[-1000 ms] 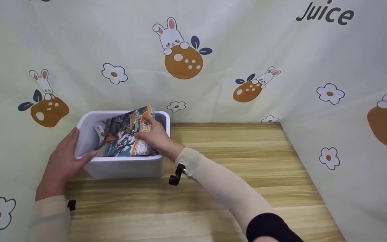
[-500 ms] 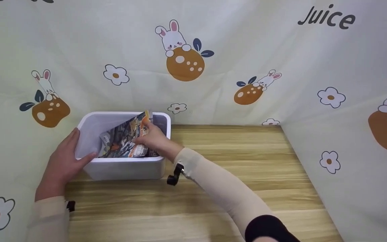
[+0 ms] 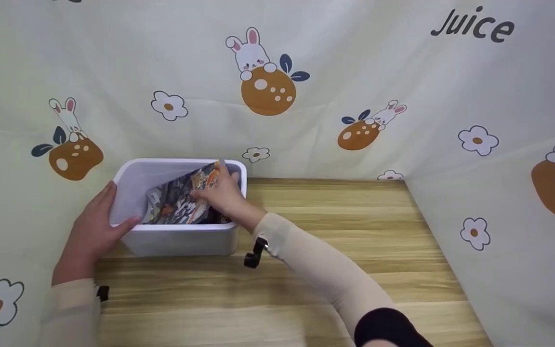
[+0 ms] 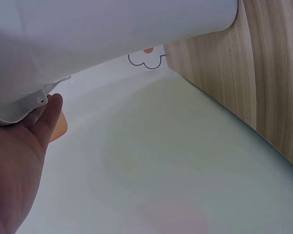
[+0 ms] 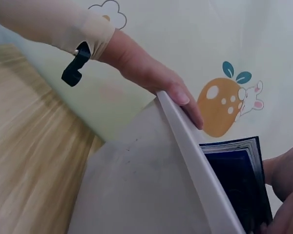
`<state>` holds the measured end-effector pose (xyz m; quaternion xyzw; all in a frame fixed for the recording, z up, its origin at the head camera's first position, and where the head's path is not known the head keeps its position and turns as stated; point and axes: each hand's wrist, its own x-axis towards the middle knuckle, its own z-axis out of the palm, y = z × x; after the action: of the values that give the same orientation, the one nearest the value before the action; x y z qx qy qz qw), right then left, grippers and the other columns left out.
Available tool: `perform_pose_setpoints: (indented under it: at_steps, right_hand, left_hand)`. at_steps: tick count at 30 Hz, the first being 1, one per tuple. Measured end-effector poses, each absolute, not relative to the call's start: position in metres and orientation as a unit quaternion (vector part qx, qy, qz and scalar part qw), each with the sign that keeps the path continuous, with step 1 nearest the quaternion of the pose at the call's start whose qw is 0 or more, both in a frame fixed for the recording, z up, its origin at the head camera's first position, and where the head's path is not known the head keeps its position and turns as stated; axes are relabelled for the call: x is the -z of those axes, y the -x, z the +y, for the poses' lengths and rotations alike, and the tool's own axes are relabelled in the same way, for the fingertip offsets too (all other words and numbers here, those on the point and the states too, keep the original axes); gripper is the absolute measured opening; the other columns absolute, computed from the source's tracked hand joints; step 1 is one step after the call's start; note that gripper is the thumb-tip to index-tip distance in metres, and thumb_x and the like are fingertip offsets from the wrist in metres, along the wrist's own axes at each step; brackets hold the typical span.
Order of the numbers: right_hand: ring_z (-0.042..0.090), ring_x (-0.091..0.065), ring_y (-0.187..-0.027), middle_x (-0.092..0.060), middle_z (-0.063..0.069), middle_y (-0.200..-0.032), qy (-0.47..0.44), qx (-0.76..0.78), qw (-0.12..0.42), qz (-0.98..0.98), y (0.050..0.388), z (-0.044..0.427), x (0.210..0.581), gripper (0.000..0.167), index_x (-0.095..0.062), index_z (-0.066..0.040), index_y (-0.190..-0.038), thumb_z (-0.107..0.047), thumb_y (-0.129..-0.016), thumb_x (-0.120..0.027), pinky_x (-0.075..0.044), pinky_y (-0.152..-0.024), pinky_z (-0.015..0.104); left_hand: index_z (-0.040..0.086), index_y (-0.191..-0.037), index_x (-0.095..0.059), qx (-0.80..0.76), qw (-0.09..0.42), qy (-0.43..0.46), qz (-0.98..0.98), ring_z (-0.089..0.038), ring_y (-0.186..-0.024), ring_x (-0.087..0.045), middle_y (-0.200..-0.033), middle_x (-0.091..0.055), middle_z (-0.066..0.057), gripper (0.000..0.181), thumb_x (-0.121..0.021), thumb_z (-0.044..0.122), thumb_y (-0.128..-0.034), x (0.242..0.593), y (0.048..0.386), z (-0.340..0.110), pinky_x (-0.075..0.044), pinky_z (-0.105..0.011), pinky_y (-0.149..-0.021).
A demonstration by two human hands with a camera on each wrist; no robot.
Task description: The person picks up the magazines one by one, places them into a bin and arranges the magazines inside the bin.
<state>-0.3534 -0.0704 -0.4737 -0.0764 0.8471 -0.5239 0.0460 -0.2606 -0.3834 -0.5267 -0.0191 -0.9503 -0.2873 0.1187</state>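
Observation:
A book (image 3: 181, 205) with a colourful illustrated cover stands tilted inside a white plastic bin (image 3: 181, 241). In the right wrist view the book (image 5: 237, 180) shows a dark blue back and thick page edges above the rim. My right hand (image 3: 222, 193) reaches into the bin and pinches the book near its upper right edge, thumb on the cover; some fingers are hidden behind it. My left hand (image 3: 93, 226) holds the bin's near left corner, with the thumb over the front rim and the fingers along the left side. The bin's bottom is hidden.
The bin stands on a wood-grain tabletop (image 3: 325, 231), close to the back and left sides. A pale curtain (image 3: 316, 58) printed with rabbits, oranges and flowers closes in the back and sides.
The book has sunk lower into the bin and shifted slightly right, with my right hand still on it. My left hand stays at the bin's corner.

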Motion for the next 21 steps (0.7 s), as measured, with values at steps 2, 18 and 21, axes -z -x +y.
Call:
perform_pose_setpoints:
  at_steps: [2,18,21]
  right_hand:
    - [0.032,-0.063,-0.126,-0.046,0.021,-0.147,0.093,0.537,0.015,0.838,0.353,-0.065,0.471,0.090,-0.050,-0.010,-0.162,-0.027,-0.087,-0.097,-0.055,-0.110,0.034]
    - [0.014,-0.055,-0.089,-0.059,0.016,-0.109,0.244,0.619,-0.085,0.742,0.347,0.049,0.485,0.033,-0.059,0.001,-0.130,0.001,-0.101,-0.074,-0.051,-0.077,0.025]
    - [0.017,-0.057,-0.091,-0.058,0.011,-0.109,0.223,0.602,-0.079,0.763,0.352,0.088,0.494,0.032,-0.059,-0.001,-0.131,-0.002,-0.103,-0.074,-0.051,-0.080,0.026]
  left_hand:
    - [0.012,-0.179,-0.010,0.287,0.120,0.020,-0.950,-0.059,-0.161,-0.022,-0.182,-0.017,-0.025,0.117,-0.074,0.065,-0.0980,0.527,0.260,-0.385,-0.023,-0.088,-0.117]
    - [0.017,-0.180,-0.006,0.275,0.101,0.009,-0.956,-0.055,-0.165,-0.017,-0.184,-0.012,-0.020,0.117,-0.069,0.072,-0.0978,0.518,0.257,-0.395,-0.022,-0.088,-0.117]
    - [0.009,-0.179,-0.011,0.250,0.105,0.018,-0.962,-0.055,-0.166,-0.014,-0.183,-0.014,-0.024,0.115,-0.067,0.070,-0.0997,0.512,0.257,-0.393,-0.018,-0.085,-0.122]
